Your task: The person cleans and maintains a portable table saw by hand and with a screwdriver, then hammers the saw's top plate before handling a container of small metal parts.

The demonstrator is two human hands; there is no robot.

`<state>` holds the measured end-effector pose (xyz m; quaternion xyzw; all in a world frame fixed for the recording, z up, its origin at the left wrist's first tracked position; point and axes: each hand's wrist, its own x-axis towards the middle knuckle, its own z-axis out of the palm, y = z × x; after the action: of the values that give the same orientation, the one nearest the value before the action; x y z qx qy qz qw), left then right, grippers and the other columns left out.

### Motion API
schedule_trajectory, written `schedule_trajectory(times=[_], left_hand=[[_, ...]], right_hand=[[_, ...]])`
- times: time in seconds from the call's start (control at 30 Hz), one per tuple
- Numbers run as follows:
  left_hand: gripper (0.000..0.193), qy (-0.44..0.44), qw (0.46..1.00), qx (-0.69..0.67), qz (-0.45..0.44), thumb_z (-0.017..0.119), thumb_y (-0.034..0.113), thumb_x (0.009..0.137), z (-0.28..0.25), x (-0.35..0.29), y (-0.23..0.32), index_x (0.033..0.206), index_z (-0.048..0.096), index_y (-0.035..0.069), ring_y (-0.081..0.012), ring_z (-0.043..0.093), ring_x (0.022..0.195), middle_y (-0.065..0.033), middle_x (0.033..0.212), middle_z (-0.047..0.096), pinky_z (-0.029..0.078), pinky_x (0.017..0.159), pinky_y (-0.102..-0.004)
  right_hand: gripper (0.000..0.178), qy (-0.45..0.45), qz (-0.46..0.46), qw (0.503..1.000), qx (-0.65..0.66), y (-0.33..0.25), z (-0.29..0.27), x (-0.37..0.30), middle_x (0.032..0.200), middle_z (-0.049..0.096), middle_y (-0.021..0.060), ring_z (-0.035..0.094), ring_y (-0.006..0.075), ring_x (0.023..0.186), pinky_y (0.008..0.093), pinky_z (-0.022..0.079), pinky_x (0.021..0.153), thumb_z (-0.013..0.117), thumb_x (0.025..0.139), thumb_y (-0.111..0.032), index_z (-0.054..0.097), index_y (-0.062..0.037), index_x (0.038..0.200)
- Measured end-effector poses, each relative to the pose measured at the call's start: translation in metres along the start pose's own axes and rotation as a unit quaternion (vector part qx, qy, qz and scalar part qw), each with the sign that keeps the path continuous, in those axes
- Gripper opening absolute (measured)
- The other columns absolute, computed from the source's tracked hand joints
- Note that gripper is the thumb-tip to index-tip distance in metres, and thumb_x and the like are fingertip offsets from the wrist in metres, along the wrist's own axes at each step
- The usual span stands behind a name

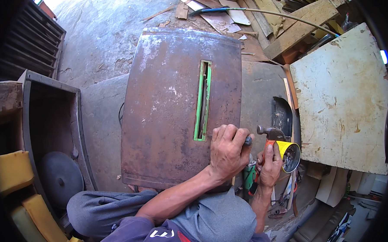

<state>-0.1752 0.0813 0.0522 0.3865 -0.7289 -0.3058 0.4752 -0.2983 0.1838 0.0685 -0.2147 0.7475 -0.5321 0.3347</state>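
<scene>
From here, the claw hammer (272,132) beside the yellow can (282,146) looks head-heavy and rigid (best held low), the right hand (270,166) wrapped round its orange handle, the left hand (228,152) clenched on a dark-ended object (248,141).

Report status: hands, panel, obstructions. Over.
Left hand closed on dark-ended object, mostly hidden. Right hand gripping claw hammer. Rust-brown panel, green-framed slot in view. Yellow can close by hammer, possibly in the way.

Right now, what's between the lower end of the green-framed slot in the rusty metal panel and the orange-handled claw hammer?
Head view: the left hand, gripping a dark round-ended piece, at the right edge of the panel.
</scene>
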Motion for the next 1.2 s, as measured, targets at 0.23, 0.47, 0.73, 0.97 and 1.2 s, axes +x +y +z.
schedule_trajectory(times=[0.23, 0.47, 0.73, 0.97, 1.2], left_hand=[[0.016, -0.019, 0.999, -0.041, 0.029, 0.075, 0.011, 0.085, 0.008, 0.002, 0.01, 0.094, 0.062, 0.007, -0.0282, 0.052, 0.075, -0.01, 0.082, 0.052, 0.039, 0.071, -0.0413], [0.017, -0.036, 0.997, -0.061, 0.035, 0.075, 0.01, 0.084, 0.009, 0.004, 0.016, 0.094, 0.062, 0.006, -0.0289, 0.053, 0.075, -0.0104, 0.082, 0.054, 0.04, 0.071, -0.0418], [0.014, -0.003, 0.962, -0.259, -0.081, 0.063, 0.015, 0.099, -0.063, 0.105, 0.015, 0.09, 0.058, 0.006, -0.0083, 0.048, 0.069, 0.0001, 0.077, 0.053, 0.04, 0.056, -0.0266], [0.022, -0.085, 0.914, -0.349, -0.19, 0.054, 0.024, 0.107, -0.092, 0.199, -0.066, 0.099, 0.059, 0.004, -0.0132, 0.055, 0.077, -0.0016, 0.08, 0.055, 0.046, 0.079, -0.0306], [0.021, -0.169, 0.852, -0.461, -0.18, 0.057, 0.029, 0.107, -0.063, 0.189, -0.118, 0.102, 0.058, 0.009, -0.0136, 0.053, 0.072, -0.0002, 0.081, 0.052, 0.048, 0.076, -0.0317]], right_hand=[[0.037, -0.011, 0.013, 1.0, 0.018, 0.005, -0.001, -0.005, 0.061, 0.043, -0.0044, 0.038, 0.0031, 0.047, 0.0203, 0.03, 0.042, 0.052, 0.108, -0.036, 0.059, -0.0056, 0.127], [0.033, -0.014, 0.024, 0.999, 0.035, 0.009, -0.001, -0.003, 0.064, 0.047, -0.0047, 0.04, 0.0022, 0.049, 0.02, 0.031, 0.043, 0.056, 0.107, -0.034, 0.058, -0.0061, 0.125], [0.045, -0.083, 0.08, 0.993, 0.026, 0.032, 0.036, 0.011, 0.083, 0.062, 0.0018, 0.056, 0.0067, 0.06, 0.023, 0.045, 0.05, 0.075, 0.096, -0.03, 0.055, -0.0013, 0.125], [0.056, -0.2, 0.146, 0.968, 0.044, 0.036, 0.042, 0.003, 0.107, 0.071, 0.0087, 0.067, 0.0153, 0.093, 0.0321, 0.054, 0.084, 0.083, 0.087, -0.031, 0.06, 0.0018, 0.127], [0.045, -0.333, 0.017, 0.919, -0.212, 0.019, 0.027, -0.012, 0.086, 0.072, 0.0123, 0.071, 0.0205, 0.08, 0.0366, 0.054, 0.075, 0.079, 0.088, -0.038, 0.068, -0.0015, 0.112]])
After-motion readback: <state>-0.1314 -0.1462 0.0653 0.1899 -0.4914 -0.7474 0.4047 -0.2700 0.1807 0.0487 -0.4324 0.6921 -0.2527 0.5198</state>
